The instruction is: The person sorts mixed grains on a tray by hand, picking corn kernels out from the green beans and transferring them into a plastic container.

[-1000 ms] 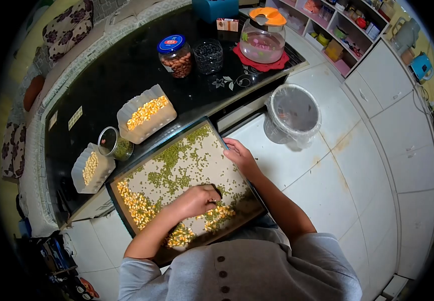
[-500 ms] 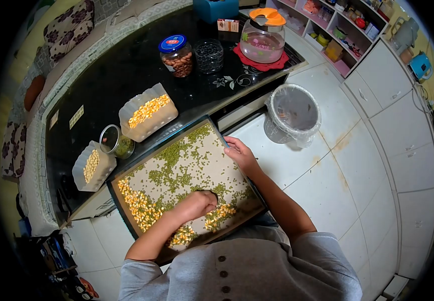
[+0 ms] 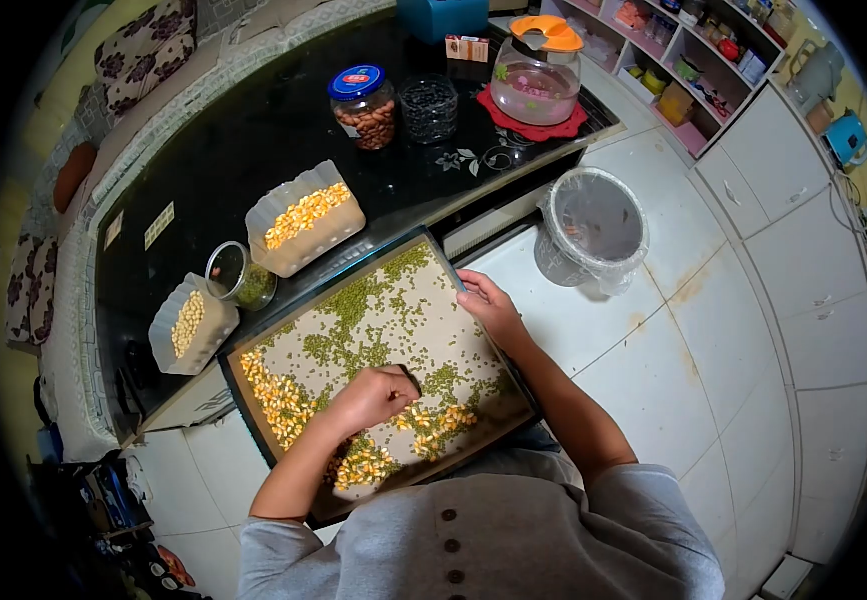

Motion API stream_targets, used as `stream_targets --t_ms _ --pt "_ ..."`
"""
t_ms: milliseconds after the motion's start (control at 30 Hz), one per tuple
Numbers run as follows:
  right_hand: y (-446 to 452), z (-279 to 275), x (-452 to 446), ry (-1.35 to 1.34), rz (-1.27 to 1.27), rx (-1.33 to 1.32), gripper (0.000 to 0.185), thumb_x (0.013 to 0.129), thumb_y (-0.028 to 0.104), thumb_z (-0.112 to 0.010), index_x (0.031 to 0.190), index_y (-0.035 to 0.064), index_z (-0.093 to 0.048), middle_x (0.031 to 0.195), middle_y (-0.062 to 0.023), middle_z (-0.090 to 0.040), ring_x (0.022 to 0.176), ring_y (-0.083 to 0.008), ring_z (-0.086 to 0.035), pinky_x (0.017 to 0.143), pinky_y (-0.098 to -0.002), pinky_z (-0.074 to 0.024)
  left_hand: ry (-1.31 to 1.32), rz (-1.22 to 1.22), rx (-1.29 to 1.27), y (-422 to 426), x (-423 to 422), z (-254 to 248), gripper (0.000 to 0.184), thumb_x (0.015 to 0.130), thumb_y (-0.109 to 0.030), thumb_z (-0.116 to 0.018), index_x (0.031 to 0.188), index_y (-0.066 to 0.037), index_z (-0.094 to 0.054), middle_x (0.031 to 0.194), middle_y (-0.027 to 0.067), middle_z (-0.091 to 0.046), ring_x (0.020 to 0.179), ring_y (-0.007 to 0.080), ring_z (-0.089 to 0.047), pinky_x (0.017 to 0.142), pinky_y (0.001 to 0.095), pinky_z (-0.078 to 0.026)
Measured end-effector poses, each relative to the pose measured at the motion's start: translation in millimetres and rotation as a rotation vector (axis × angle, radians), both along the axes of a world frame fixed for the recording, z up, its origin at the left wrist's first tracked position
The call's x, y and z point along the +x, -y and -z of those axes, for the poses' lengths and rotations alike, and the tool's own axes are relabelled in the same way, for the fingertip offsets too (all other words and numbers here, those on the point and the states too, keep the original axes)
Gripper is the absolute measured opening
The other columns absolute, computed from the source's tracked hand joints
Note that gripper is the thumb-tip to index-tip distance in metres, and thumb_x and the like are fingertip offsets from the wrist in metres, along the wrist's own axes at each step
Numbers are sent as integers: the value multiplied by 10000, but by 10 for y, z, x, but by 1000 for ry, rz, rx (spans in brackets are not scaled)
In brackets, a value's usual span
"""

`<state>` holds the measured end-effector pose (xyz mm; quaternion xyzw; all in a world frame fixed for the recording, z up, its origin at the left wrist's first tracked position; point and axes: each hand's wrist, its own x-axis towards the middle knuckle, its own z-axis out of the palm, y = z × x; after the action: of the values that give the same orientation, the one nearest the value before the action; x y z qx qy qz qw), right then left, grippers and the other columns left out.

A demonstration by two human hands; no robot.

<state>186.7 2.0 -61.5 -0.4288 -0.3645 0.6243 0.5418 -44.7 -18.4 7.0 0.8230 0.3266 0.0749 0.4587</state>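
A shallow tray [image 3: 423,292] with a dark rim and beige bottom rests against the table edge in front of me. Green mung beans [image 3: 348,310] are scattered over its far and middle parts, while yellow corn kernels [image 3: 278,400] lie along the left and near sides, mixed with some beans. Inside the tray, my left hand [image 3: 373,397] is closed low over the middle, fingertips curled down beside the beans and corn; whatever they pinch is hidden. My right hand [image 3: 491,305] grips the tray's right rim, thumb over the edge.
On the black table [image 3: 203,190] stand a tub of corn [image 3: 308,225], a tub of pale beans [image 3: 190,330], a jar with green beans [image 3: 253,287], a blue-lidded jar [image 3: 363,115], a dark-filled container [image 3: 428,108] and an orange-lidded pitcher [image 3: 535,80]. A lined bin [image 3: 593,230] sits on the floor.
My left hand has shifted slightly left and away from me over the tray, off the corn at the near right. My right hand stays on the rim. The view has turned a little.
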Motion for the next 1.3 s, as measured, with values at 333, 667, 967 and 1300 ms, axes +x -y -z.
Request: stream_targets --t_ms 333,667,967,1300 --pt "17 -105 -6 20 -2 -19 424 846 145 -565 1218 -11 -432 1160 -125 -501 1061 -158 -473 914 -279 -369 -196 121 196 16 42 63 91 697 -36 -644 782 -23 -615 787 99 -598 719 268 -608 664 334 -502" --pt "23 -152 -11 6 -8 -9 410 854 124 -552 1218 -16 -424 1155 -111 -505 1047 -145 -486 904 -265 -377 -186 134 128 123 106 69 130 706 -61 -656 811 -10 -600 817 116 -587 732 287 -605 683 347 -497" --pt "18 -128 -7 1 -9 -14 413 854 127 -553 1219 -17 -424 1161 -117 -503 1069 -154 -475 920 -273 -367 -234 132 123 123 138 23 91 697 -46 -626 774 -9 -596 798 111 -599 683 268 -610 656 336 -501" --pt "-6 -66 6 8 -11 -25 425 843 132 -566 1217 -16 -430 1160 -127 -504 1079 -170 -475 926 -278 -367 -15 -148 38 -479 -136 -454 63 709 -21 -634 771 -27 -636 717 36 -642 638 88 -585 587 237 -477"
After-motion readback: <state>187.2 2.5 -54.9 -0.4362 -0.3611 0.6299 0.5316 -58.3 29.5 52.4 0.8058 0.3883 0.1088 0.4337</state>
